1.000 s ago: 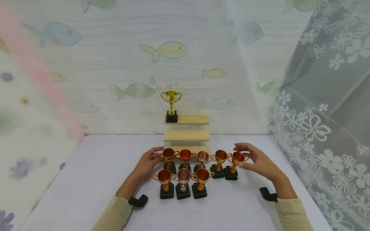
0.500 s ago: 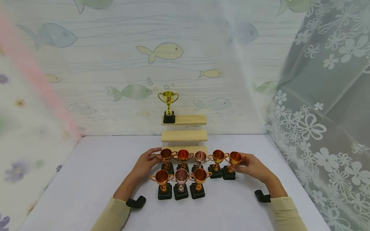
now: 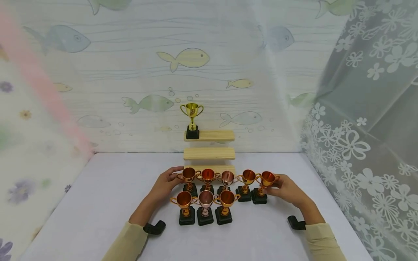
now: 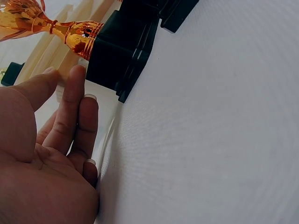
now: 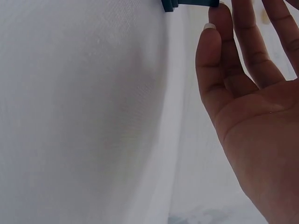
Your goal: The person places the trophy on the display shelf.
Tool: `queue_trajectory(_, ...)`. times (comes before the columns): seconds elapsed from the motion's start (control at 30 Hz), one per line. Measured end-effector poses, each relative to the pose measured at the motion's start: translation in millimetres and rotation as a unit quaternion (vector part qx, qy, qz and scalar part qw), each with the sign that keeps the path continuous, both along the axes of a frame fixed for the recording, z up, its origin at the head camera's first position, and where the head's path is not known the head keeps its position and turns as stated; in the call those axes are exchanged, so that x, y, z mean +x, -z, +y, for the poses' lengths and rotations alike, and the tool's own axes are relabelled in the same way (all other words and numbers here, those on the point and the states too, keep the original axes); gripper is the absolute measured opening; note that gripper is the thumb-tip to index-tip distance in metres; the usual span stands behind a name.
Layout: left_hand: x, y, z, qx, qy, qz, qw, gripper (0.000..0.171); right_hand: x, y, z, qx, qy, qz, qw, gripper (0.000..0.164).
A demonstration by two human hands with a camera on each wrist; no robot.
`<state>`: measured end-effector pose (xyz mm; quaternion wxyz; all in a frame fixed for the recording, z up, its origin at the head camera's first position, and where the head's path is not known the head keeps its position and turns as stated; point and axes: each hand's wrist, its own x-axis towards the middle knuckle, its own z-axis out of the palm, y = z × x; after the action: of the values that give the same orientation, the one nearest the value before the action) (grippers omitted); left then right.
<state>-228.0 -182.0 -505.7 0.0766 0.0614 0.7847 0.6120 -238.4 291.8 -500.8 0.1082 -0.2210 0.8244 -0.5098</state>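
Observation:
My left hand lies beside the leftmost trophy cup of the back row. In the left wrist view its fingers are loosely extended, tips right at the trophy's black base. On the other side, my right hand is at the rightmost trophy cup, fingertips against its lower part. Extended fingers reach the edge of a dark base in the right wrist view. A front row holds two copper-orange trophies around a rose-coloured trophy.
Behind the rows rises a stepped wooden shelf with three visible levels. A gold trophy stands at the left of its top level. A white cloth covers the table; a lacy curtain hangs at the right.
My right hand has lowered and closed in from the right on the rightmost trophy, its raised fingers now behind the cup. The left hand and the trophies keep their places.

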Motion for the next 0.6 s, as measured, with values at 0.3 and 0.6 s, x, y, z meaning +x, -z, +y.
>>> queue_trajectory(0.3,-12.4,25.2,-5,-0.003,-0.007,0.011,0.9999,0.047,3.9,-16.1,4,-0.012,0.004,-0.002,1.0,0.024)
queue_trajectory(0.6,-14.4,29.2,-5,0.001,-0.009,0.01,0.9999,0.044,1.1,-41.5,6,-0.024,-0.002,0.018,1.0,0.02)
